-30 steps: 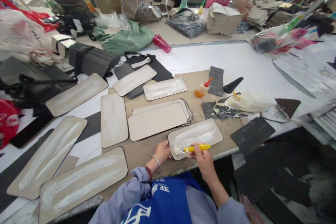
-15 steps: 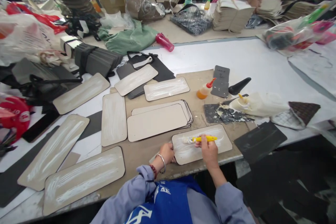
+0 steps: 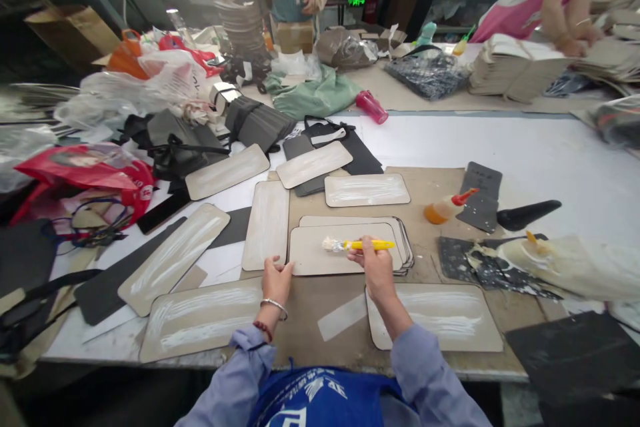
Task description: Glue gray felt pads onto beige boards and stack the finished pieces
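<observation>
The glue brush (image 3: 357, 245) (yellow handle, white-loaded bristles pointing left) is held level just above the top board (image 3: 320, 261) of the board stack (image 3: 406, 250), near the middle of the desk (image 3: 525, 147) and in front of the person. The right hand (image 3: 377, 270) carries it, with its fingers clamped on the handle and the bristle end left free. The left hand (image 3: 276, 278) rests at the near left corner of the top board; its fingers are extended and unclenched, with the tips on the board edge, gripping nothing. The stack sits on a brown cardboard sheet (image 3: 310, 327) laid over the desk. Beside the right forearm, toward the near edge, lies the near board (image 3: 445, 320), streaked white with glue. The left board (image 3: 267, 223) lies just left of the stack and the rear board (image 3: 367, 189) just behind it, both streaked likewise. More coated boards (image 3: 173, 257) fan out to the left. Right of the stack lie an orange glue bottle (image 3: 440, 212) on its side, dark grey cards (image 3: 480, 197), a black cone (image 3: 527, 215) and a glue-smeared pale bag (image 3: 565, 265). At the far right, a co-worker in a pink apron (image 3: 530, 0) has hands at a pile of folded boards (image 3: 515, 70), well apart from the brush.
</observation>
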Demonstrator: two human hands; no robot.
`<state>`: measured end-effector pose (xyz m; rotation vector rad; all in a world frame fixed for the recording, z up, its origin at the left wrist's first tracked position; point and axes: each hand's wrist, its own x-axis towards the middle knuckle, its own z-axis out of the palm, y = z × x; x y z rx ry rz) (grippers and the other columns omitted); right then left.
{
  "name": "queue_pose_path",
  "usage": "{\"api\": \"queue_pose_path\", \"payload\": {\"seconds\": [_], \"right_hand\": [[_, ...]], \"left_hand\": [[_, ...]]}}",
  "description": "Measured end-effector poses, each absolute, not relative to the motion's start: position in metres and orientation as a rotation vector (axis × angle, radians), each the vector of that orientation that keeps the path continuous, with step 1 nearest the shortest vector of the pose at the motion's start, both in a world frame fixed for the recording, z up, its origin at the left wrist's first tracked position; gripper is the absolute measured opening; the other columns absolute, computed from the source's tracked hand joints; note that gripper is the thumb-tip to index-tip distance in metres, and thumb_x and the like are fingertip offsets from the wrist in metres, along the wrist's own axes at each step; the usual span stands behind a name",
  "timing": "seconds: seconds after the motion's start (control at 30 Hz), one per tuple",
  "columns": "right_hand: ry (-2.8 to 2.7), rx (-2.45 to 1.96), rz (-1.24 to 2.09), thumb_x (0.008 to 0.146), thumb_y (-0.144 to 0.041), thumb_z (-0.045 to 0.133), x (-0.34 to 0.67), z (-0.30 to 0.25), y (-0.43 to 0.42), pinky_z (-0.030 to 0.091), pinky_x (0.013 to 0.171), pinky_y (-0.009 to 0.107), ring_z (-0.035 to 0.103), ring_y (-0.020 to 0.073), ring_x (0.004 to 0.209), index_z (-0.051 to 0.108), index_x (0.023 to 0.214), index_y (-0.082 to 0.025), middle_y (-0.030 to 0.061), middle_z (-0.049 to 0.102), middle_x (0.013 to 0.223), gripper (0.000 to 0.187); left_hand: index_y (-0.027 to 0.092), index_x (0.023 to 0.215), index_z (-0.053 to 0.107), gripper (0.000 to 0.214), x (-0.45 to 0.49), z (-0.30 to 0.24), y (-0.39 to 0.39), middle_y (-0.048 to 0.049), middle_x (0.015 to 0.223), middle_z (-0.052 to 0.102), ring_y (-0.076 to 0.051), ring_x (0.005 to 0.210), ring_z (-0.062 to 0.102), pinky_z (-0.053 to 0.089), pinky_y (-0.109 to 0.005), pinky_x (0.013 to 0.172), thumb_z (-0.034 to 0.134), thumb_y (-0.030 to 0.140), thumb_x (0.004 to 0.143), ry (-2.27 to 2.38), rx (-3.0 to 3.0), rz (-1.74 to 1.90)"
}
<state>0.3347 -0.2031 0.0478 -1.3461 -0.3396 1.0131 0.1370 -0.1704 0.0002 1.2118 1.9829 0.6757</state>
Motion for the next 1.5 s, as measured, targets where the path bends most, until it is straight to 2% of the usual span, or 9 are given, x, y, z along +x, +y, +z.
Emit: {"api": "queue_pose_path", "payload": {"seconds": [0.1, 0.2, 0.47, 0.77, 0.87, 1.03, 1.13, 1.37, 1.5], "right_hand": [[-0.384, -1.326, 1.079, 0.063, -0.052, 0.066, 0.301, 0.040, -0.173, 0.054, 0.049, 0.026, 0.058, 0.0122, 0.052, 0.050, 0.080, -0.017, -0.0035, 0.058, 0.062, 0.041], [-0.446, -1.383, 1.085, 0.062, -0.052, 0.065, 0.284, 0.030, -0.157, 0.054, 0.047, 0.027, 0.058, 0.0131, 0.050, 0.050, 0.079, -0.018, -0.0045, 0.056, 0.058, 0.041], [-0.500, -1.734, 0.702, 0.063, -0.056, 0.059, 0.361, 0.025, -0.172, 0.053, 0.051, 0.029, 0.061, 0.0167, 0.053, 0.052, 0.082, -0.018, 0.0004, 0.060, 0.062, 0.043], [-0.495, -1.928, 0.333, 0.061, -0.061, 0.060, 0.439, 0.056, -0.224, 0.052, 0.053, 0.034, 0.060, 0.0187, 0.050, 0.052, 0.079, -0.017, 0.0005, 0.058, 0.057, 0.049], [-0.527, -1.806, 0.440, 0.063, -0.058, 0.061, 0.399, 0.066, -0.224, 0.053, 0.054, 0.031, 0.060, 0.0165, 0.053, 0.051, 0.083, -0.018, -0.0005, 0.059, 0.060, 0.046], [-0.579, -1.575, 0.871, 0.068, -0.056, 0.058, 0.294, 0.051, -0.202, 0.053, 0.050, 0.029, 0.059, 0.0142, 0.053, 0.050, 0.082, -0.020, -0.0006, 0.059, 0.068, 0.040], [-0.596, -1.597, 0.915, 0.067, -0.056, 0.057, 0.279, 0.035, -0.197, 0.054, 0.051, 0.031, 0.059, 0.0150, 0.053, 0.051, 0.079, -0.020, -0.0012, 0.057, 0.066, 0.038], [-0.624, -1.943, 0.456, 0.066, -0.059, 0.054, 0.411, 0.032, -0.232, 0.051, 0.057, 0.034, 0.060, 0.0188, 0.054, 0.051, 0.083, -0.018, 0.0017, 0.058, 0.062, 0.044], [-0.801, -2.081, 0.160, 0.075, -0.052, 0.048, 0.449, 0.045, -0.243, 0.049, 0.062, 0.035, 0.059, 0.0191, 0.062, 0.052, 0.083, -0.017, 0.0058, 0.060, 0.071, 0.037]], "left_hand": [[0.018, 0.063, 0.051, 0.009, 0.135, -0.009, -0.157, 0.0032, 0.053, 0.052, -0.013, 0.051, 0.052, 0.043, -0.026, 0.055, 0.057, 0.025, 0.065, 1.827, 1.154, 0.591], [0.019, 0.054, 0.046, 0.012, 0.139, -0.012, -0.156, 0.0059, 0.046, 0.046, -0.011, 0.045, 0.047, 0.038, -0.023, 0.050, 0.055, 0.021, 0.062, 1.773, 1.175, 0.631], [0.020, 0.054, 0.047, 0.013, 0.137, -0.017, -0.158, 0.0049, 0.048, 0.047, -0.013, 0.050, 0.048, 0.039, -0.024, 0.051, 0.054, 0.029, 0.061, 1.758, 1.146, 0.696], [0.020, 0.059, 0.049, 0.017, 0.139, -0.015, -0.159, 0.0052, 0.050, 0.048, -0.012, 0.047, 0.048, 0.040, -0.024, 0.048, 0.055, 0.036, 0.059, 1.643, 1.015, 0.754], [0.020, 0.062, 0.049, 0.017, 0.146, -0.007, -0.158, 0.0052, 0.051, 0.050, -0.011, 0.047, 0.049, 0.038, -0.022, 0.045, 0.056, 0.035, 0.060, 1.562, 0.981, 0.779], [0.020, 0.059, 0.045, 0.011, 0.157, -0.004, -0.154, 0.0070, 0.045, 0.047, -0.011, 0.041, 0.050, 0.036, -0.021, 0.039, 0.053, 0.026, 0.061, 1.493, 0.930, 0.716], [0.019, 0.056, 0.044, 0.011, 0.157, -0.009, -0.153, 0.0070, 0.044, 0.047, -0.010, 0.039, 0.050, 0.036, -0.021, 0.039, 0.053, 0.024, 0.061, 1.507, 0.932, 0.700], [0.019, 0.059, 0.047, 0.010, 0.154, -0.016, -0.154, 0.0061, 0.047, 0.050, -0.010, 0.042, 0.050, 0.038, -0.021, 0.042, 0.053, 0.027, 0.063, 1.539, 0.929, 0.722], [0.019, 0.059, 0.049, 0.010, 0.153, -0.012, -0.155, 0.0055, 0.048, 0.051, -0.011, 0.043, 0.052, 0.040, -0.022, 0.043, 0.054, 0.028, 0.062, 1.534, 0.932, 0.719]]}}
